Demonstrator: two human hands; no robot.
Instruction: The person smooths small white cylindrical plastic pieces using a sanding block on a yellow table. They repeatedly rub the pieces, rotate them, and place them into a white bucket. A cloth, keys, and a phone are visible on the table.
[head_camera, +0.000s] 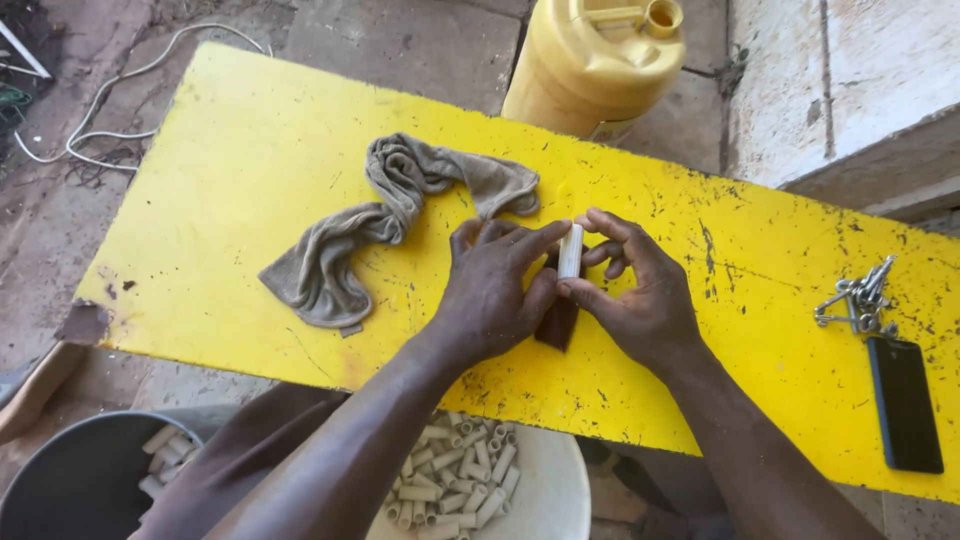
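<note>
The yellow tabletop (250, 160) spans the scene, scuffed and chipped towards its right end. A yellow jerrycan (595, 65) stands beyond its far edge. A crumpled grey cloth (385, 215) lies left of centre. Below the near edge sit a white bucket (550, 500) of short pale tubes and, to its left, a grey bucket (80, 480) with a few more. A dark phone (905, 400) and a bunch of keys (858, 300) rest at the right. At centre, the left hand (490, 290) and the right hand (640, 290) each close a fingertip grip on one short white tube (570, 250), held upright just above a dark brown pad (558, 320). For good control, pinch near both ends and keep the tube square over the pad
</note>
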